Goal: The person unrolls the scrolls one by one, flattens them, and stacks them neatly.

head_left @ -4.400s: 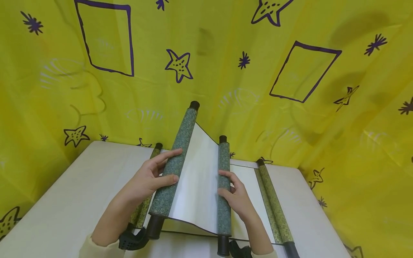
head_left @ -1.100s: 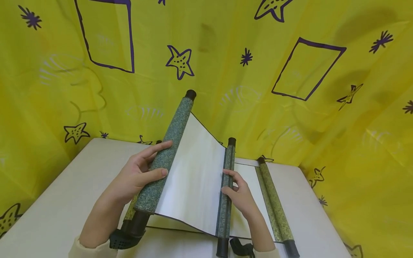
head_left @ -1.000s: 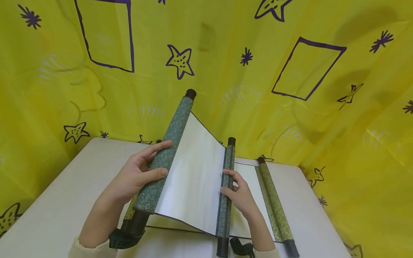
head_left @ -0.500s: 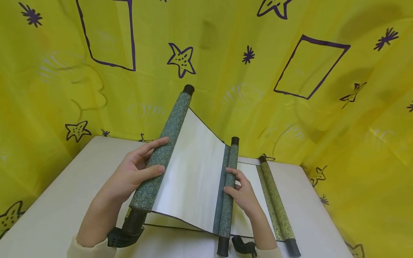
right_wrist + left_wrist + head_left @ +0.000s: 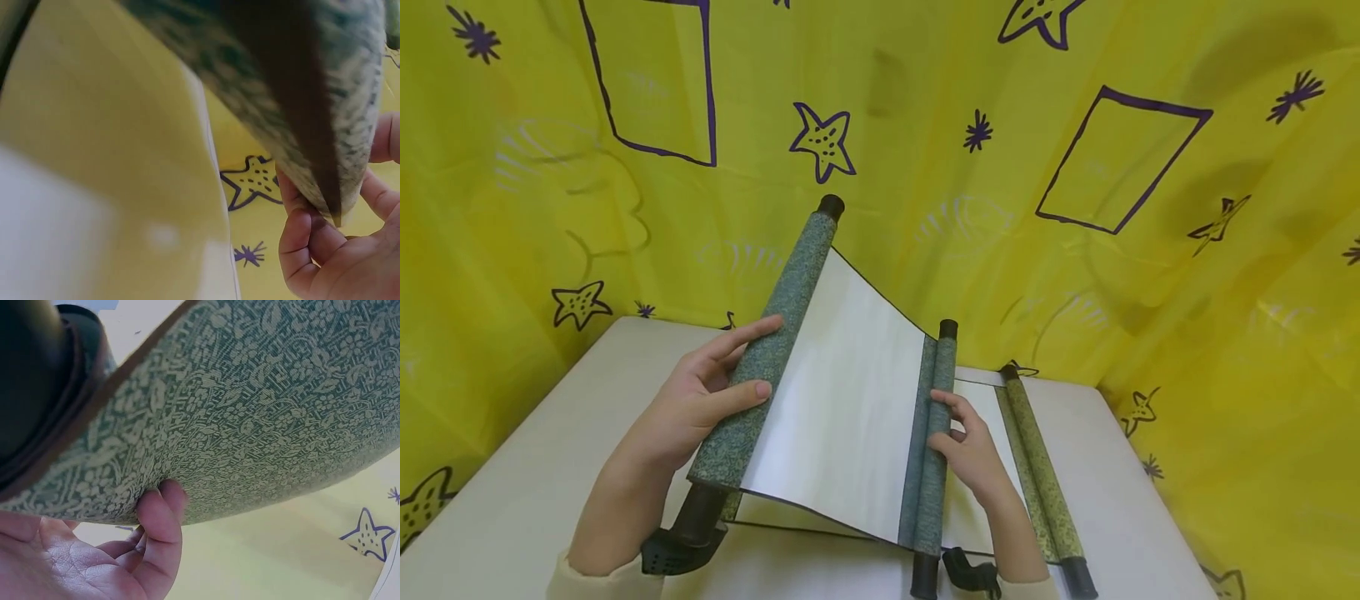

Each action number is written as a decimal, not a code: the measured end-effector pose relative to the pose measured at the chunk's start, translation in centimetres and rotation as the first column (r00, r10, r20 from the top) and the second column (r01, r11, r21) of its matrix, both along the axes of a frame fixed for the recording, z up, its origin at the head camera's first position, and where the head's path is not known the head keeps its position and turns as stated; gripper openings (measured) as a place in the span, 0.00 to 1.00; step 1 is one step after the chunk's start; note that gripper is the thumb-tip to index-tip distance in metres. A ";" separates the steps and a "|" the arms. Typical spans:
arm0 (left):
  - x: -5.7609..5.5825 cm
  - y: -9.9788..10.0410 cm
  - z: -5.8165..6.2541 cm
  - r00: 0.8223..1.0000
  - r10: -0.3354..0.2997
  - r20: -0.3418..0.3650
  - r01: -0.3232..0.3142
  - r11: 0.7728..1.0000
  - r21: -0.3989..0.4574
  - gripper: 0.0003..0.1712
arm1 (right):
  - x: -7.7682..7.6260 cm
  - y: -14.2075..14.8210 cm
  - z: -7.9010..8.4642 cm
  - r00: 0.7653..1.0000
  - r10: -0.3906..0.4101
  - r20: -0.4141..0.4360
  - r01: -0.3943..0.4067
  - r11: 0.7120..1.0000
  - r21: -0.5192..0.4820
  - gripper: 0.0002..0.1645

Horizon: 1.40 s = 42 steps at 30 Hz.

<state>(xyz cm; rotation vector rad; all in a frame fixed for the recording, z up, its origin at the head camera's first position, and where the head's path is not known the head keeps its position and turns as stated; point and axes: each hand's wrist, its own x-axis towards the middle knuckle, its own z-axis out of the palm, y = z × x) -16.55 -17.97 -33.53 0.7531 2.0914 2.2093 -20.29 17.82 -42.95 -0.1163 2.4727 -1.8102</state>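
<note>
A partly unrolled hanging scroll [image 5: 842,400] with a blank white face and blue-green patterned cloth backing is held up, tilted, above the table. My left hand [image 5: 700,400] grips its thick rolled end, thumb in front and fingers behind. In the left wrist view the floral cloth [image 5: 269,412] fills most of the frame, with my fingertips at its surface. My right hand [image 5: 973,450] pinches the thinner roller [image 5: 936,442] at the other end, beside a blue-green border strip. Dark knobs stick out from both rollers. The right wrist view shows fingers curled around the cloth-covered roller [image 5: 300,125].
Beneath lies a second scroll [image 5: 973,500], spread on the white table [image 5: 1120,467], with an olive-yellow patterned roller [image 5: 1045,467] at its right. A yellow curtain [image 5: 895,75] printed with stars hangs behind. Black camera mounts [image 5: 681,550] sit at both wrists.
My left hand has moved left and slightly up with the thick roll, and my right hand slightly right. More white face shows between them, and the border strip by the right roller has come into view.
</note>
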 end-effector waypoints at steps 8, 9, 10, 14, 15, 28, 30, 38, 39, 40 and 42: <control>-0.3 -0.1 -0.4 1.000 0.014 0.003 -0.013 0.997 -0.073 0.36 | -0.2 2.3 0.9 0.999 0.019 -0.032 -0.016 0.996 0.086 0.36; -0.4 -0.1 -0.4 1.000 0.010 0.011 -0.009 0.997 -0.082 0.36 | -0.2 2.7 1.2 0.999 0.026 -0.036 -0.022 0.994 0.103 0.36; -0.5 -0.1 -0.5 1.000 0.009 0.019 -0.007 0.995 -0.099 0.36 | -0.3 3.1 1.5 0.999 0.035 -0.040 -0.030 0.993 0.118 0.35; -1.0 -0.1 -1.1 0.999 0.021 0.046 -0.010 0.977 -0.213 0.33 | -0.3 4.4 2.2 0.998 0.052 -0.047 -0.043 0.983 0.176 0.34; -1.1 -0.1 -1.2 0.998 0.032 0.049 -0.018 0.966 -0.258 0.32 | -0.3 4.6 2.3 0.997 0.054 -0.048 -0.044 0.980 0.192 0.34; -1.8 0.0 -3.9 0.997 0.081 0.002 -0.065 0.817 -0.573 0.11 | -0.1 5.7 4.1 0.991 0.117 -0.068 -0.091 0.949 0.302 0.34; -1.9 -0.1 -4.2 0.998 0.059 -0.008 -0.052 0.819 -0.572 0.14 | -0.1 5.8 4.2 0.990 0.120 -0.070 -0.092 0.946 0.312 0.34; -1.8 -0.6 -4.5 0.999 0.051 0.012 -0.032 0.781 -0.624 0.10 | 0.1 6.0 4.3 0.988 0.134 -0.071 -0.102 0.936 0.338 0.35; -1.8 -0.7 -4.5 0.999 0.048 0.018 -0.026 0.781 -0.624 0.10 | 0.1 6.0 4.3 0.988 0.134 -0.074 -0.101 0.935 0.339 0.35; -1.7 -0.7 -4.5 0.999 0.043 0.021 -0.020 0.780 -0.625 0.08 | 0.2 6.0 4.3 0.988 0.134 -0.079 -0.100 0.935 0.339 0.35; -1.6 -0.8 -4.6 0.999 0.037 0.028 -0.011 0.786 -0.618 0.06 | 0.2 6.1 4.2 0.987 0.137 -0.084 -0.100 0.934 0.343 0.34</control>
